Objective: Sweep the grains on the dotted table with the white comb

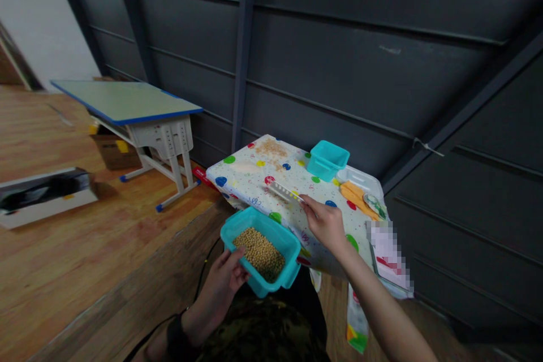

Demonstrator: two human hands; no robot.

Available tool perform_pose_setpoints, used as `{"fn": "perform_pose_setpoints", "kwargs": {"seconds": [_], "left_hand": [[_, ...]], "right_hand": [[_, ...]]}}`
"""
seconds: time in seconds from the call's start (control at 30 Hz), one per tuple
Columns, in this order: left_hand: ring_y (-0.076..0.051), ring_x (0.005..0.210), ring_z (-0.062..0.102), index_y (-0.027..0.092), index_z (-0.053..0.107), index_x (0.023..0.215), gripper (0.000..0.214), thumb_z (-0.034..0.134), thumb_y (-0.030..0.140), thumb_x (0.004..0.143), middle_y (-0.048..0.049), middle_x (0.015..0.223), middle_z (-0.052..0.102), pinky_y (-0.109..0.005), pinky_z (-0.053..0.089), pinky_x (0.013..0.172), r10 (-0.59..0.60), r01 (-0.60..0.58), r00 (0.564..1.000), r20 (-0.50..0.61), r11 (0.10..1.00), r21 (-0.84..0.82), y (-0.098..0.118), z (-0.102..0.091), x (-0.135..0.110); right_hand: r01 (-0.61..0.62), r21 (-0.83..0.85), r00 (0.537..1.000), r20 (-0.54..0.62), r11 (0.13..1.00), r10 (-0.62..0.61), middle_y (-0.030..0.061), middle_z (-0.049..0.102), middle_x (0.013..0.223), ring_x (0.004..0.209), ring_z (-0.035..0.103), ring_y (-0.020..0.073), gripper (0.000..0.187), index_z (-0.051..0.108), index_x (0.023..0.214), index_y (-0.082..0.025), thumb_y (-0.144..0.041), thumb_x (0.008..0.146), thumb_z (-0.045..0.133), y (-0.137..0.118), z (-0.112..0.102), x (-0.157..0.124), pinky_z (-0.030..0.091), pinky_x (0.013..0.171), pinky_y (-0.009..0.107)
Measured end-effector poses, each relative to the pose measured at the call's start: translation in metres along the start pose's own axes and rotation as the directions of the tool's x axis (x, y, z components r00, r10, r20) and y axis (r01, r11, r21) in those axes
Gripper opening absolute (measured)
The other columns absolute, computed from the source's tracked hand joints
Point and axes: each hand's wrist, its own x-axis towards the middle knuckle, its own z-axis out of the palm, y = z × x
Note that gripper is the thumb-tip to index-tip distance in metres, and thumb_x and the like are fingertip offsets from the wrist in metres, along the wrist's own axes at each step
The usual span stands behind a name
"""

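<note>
My left hand (223, 280) grips the near-left rim of a teal plastic tub (257, 219), its thumb over the edge. The tub sits above my lap, at the table's near edge. Inside lie pale yellow soybeans (258, 248), with small green beans (274, 268) towards the near right corner. My right hand (324, 222) is closed round the handle of a flat white slotted tool (286, 191), held over the tablecloth; its exact kind is unclear. Beyond it, light brown bits (271, 149) lie scattered beside a whitish patch (248, 168) on the cloth.
The table wears a balloon-print cloth (237, 181). A second teal tub (326, 161) stands at the back, beside a white tray (365, 177) and an orange cloth (356, 195). A desk (127, 99), cardboard box (112, 150) and white box (51, 201) are leftward. A dark wall (339, 68) rises behind.
</note>
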Motion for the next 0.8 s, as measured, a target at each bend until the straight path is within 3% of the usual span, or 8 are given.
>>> {"fn": "perform_pose_setpoints", "kwargs": {"seconds": [0.2, 0.5, 0.67, 0.8], "left_hand": [[-0.019, 0.074, 0.083, 0.017, 0.074, 0.11, 0.018, 0.078, 0.014, 0.094, -0.0096, 0.095, 0.089, -0.027, 0.066, 0.066, 0.007, -0.007, 1.0, 0.016, 1.0, 0.003, 0.0, 0.0, 0.0], [-0.021, 0.072, 0.082, 0.017, 0.073, 0.109, 0.037, 0.094, 0.021, 0.079, -0.0096, 0.094, 0.089, -0.028, 0.063, 0.062, 0.013, -0.013, 1.0, 0.017, 1.0, -0.013, -0.003, -0.005, 0.003], [-0.02, 0.074, 0.082, 0.018, 0.073, 0.107, 0.033, 0.092, 0.02, 0.081, -0.0092, 0.095, 0.089, -0.028, 0.065, 0.065, 0.022, -0.022, 0.999, 0.026, 1.0, -0.006, -0.002, -0.003, 0.001], [-0.02, 0.076, 0.083, 0.017, 0.073, 0.109, 0.026, 0.087, 0.017, 0.087, -0.0093, 0.096, 0.089, -0.028, 0.066, 0.067, 0.019, -0.019, 1.0, 0.015, 1.0, 0.001, -0.003, -0.003, 0.002]], "right_hand": [[-0.007, -0.048, 1.0, -0.013, 0.999, 0.006, 0.0077, 0.089, 0.098, 0.062, 0.079, 0.0176, 0.027, 0.086, 0.119, -0.021, -0.02, 0.106, 0.062, -0.002, -0.013, -0.016, 0.057, 0.061, 0.024], [0.006, -0.03, 0.999, -0.04, 1.0, -0.007, 0.0085, 0.089, 0.098, 0.064, 0.081, 0.0192, 0.029, 0.085, 0.121, -0.019, -0.022, 0.109, 0.059, -0.009, -0.018, -0.022, 0.061, 0.061, 0.026], [-0.021, -0.005, 1.0, -0.013, 1.0, 0.021, 0.0064, 0.089, 0.098, 0.068, 0.082, 0.0205, 0.029, 0.085, 0.123, -0.024, -0.022, 0.106, 0.061, -0.012, -0.021, -0.027, 0.065, 0.065, 0.028], [0.004, 0.021, 1.0, -0.021, 1.0, -0.004, 0.0072, 0.089, 0.099, 0.07, 0.084, 0.0208, 0.029, 0.085, 0.12, -0.022, -0.019, 0.106, 0.059, -0.015, -0.026, -0.025, 0.065, 0.065, 0.027]]}}
